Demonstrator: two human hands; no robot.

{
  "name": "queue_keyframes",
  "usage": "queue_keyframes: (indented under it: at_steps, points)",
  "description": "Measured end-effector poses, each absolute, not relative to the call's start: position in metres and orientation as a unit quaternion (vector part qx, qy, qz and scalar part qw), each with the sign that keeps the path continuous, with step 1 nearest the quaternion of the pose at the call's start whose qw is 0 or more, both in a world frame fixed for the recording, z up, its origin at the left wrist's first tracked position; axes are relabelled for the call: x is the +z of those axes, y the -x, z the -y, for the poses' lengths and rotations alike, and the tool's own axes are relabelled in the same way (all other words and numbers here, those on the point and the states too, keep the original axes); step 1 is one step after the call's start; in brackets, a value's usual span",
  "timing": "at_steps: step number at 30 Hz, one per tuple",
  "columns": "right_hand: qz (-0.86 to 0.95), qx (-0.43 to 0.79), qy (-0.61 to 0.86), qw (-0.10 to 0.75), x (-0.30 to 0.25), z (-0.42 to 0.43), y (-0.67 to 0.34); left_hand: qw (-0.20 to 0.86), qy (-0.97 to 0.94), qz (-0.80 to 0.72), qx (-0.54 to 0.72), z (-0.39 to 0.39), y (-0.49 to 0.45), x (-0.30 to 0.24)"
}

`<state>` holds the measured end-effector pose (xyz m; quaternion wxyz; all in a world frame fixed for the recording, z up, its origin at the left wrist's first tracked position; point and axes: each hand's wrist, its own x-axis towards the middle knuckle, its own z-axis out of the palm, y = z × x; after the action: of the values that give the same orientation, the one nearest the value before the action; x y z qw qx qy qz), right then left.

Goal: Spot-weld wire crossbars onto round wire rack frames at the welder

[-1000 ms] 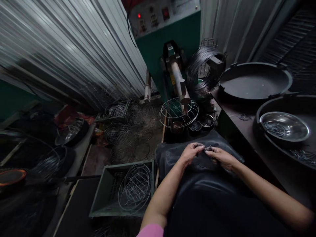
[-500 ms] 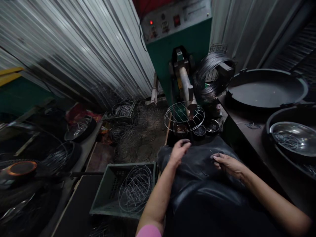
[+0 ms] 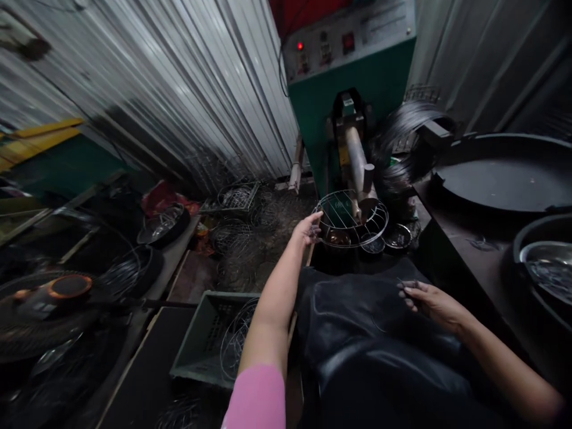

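My left hand point(image 3: 308, 230) reaches forward to the left rim of a round wire rack point(image 3: 342, 226), its fingers curled about the edge wire. The rack, two rings joined by thin bars, sits under the welding head point(image 3: 367, 199) of a green machine. My right hand point(image 3: 422, 298) is above the dark apron point(image 3: 353, 304) on my lap, thumb and fingers pinched on a short thin wire piece point(image 3: 401, 281), mostly hidden by the fingers. A curved wire point(image 3: 379, 323) lies on the apron.
A green crate point(image 3: 190, 351) with wire rings stands at lower left. Small bowls point(image 3: 397, 237) sit beyond my lap. At right are a large shallow pan point(image 3: 500, 179) and a metal bowl point(image 3: 549, 268) of wire pieces. A wire coil point(image 3: 413, 140) hangs beside the machine point(image 3: 308, 113).
My left hand has gone from above the apron forward to the rack's left rim. My right hand still pinches the wire piece. The view has swung left.
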<state>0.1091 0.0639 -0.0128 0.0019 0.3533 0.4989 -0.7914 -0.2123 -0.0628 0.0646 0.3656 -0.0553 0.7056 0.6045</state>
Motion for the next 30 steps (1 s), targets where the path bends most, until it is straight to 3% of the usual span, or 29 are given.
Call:
queue_keyframes:
  at_steps: [4,8,11,13,18,22,26,30]
  points:
    - [-0.615,-0.707,-0.343,0.071,-0.032,-0.055,-0.116,0.364,0.051,-0.727,0.580,0.055,0.221,0.060]
    - [-0.850,-0.443,-0.253,0.133,-0.052,-0.026,-0.111,0.363,0.064,-0.717,0.592,0.051,0.221,0.056]
    - [-0.926,-0.290,-0.179,0.162,-0.061,-0.007,-0.109,0.346,0.071,-0.700,0.621,0.052,0.216,0.054]
    - [-0.932,-0.283,-0.152,0.169,-0.063,-0.005,-0.111,0.338,0.070,-0.681,0.645,0.055,0.212,0.053]
    - [-0.908,-0.366,-0.180,0.093,-0.058,-0.039,-0.127,0.300,0.105,-0.644,0.696,0.063,0.198,0.051]
    - [-0.895,-0.391,-0.182,0.117,-0.057,-0.060,-0.140,0.278,0.127,-0.617,0.725,0.071,0.184,0.052]
    - [-0.939,-0.312,-0.099,0.107,-0.058,-0.056,-0.141,0.279,0.119,-0.586,0.751,0.077,0.167,0.050]
    - [-0.966,-0.189,-0.149,0.093,-0.053,-0.050,-0.137,0.285,0.111,-0.562,0.769,0.081,0.146,0.042]
